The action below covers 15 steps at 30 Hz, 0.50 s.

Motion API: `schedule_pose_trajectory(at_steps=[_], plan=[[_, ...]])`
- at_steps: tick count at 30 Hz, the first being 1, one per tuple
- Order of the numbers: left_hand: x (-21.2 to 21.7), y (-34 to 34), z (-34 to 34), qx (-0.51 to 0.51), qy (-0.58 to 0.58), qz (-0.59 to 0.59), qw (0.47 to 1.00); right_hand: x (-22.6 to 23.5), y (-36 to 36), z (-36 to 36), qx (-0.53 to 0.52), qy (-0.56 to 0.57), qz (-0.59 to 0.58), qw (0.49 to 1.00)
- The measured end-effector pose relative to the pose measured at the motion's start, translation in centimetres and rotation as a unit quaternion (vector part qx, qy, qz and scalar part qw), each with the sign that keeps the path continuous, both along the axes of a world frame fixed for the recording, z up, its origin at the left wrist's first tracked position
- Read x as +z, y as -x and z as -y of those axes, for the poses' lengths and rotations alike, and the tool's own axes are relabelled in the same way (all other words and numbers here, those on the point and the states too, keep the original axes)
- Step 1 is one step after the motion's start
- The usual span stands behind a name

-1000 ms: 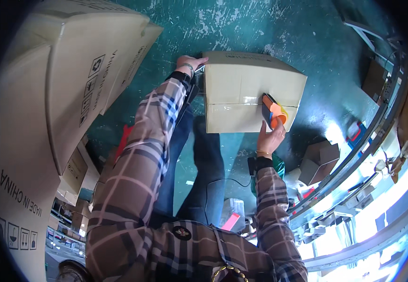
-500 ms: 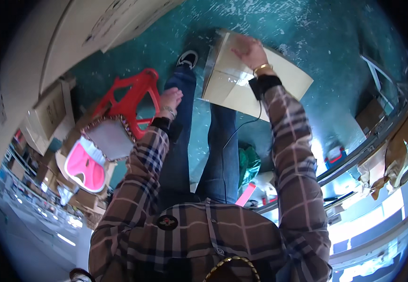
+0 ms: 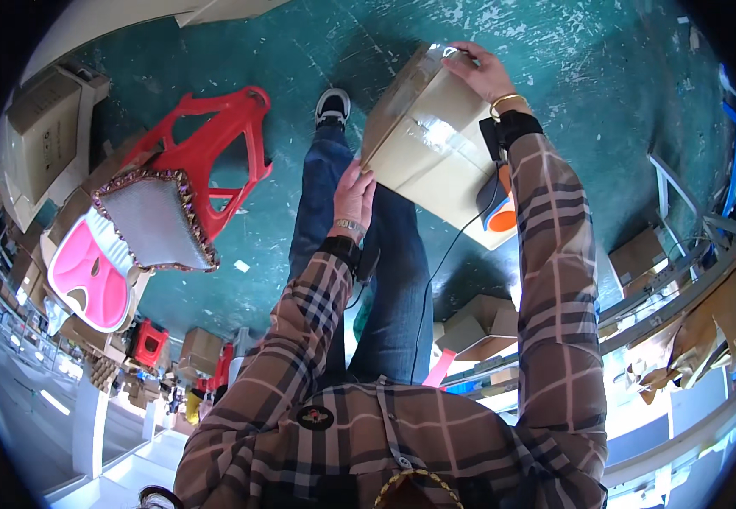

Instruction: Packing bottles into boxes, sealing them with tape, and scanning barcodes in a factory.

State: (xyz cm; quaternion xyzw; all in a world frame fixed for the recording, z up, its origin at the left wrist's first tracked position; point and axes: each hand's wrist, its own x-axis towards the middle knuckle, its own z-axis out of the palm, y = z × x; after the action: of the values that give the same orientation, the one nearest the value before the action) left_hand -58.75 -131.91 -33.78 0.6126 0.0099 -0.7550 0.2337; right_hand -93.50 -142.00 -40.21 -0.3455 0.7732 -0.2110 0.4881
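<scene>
A taped brown cardboard box is tilted in front of my legs, with shiny clear tape across its top and side. My left hand grips its near left corner, fingers closed along the edge. At the far upper corner, my right hand has its fingers bent over the edge and thumb on the top face. A black strap and thin cable hang from my right wrist. Beside that forearm, an orange and blue patch shows at the box's right end; I cannot tell whether it is printed on it.
A red plastic stool lies on its side to the left, with a grey cushion and a pink and white plastic seat against it. Cartons stand at far left. Metal frames and torn cardboard line the right.
My left hand has moved right from my leg onto the box's corner. The box has tilted and turned, showing more of its left side. My right hand has shifted to its far corner.
</scene>
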Motion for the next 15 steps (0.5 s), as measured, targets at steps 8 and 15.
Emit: schedule_pose_trajectory(at_steps=[8,15], plan=[[-0.5,1.7,0.6,0.016,-0.010,0.102,0.995,1.0,-0.4,2.6,0.120,0.052,0.050,0.990],[-1.0,1.4,1.1,0.007,-0.025,0.134,0.991,0.8,-0.2,2.5,-0.027,0.069,0.107,0.992]])
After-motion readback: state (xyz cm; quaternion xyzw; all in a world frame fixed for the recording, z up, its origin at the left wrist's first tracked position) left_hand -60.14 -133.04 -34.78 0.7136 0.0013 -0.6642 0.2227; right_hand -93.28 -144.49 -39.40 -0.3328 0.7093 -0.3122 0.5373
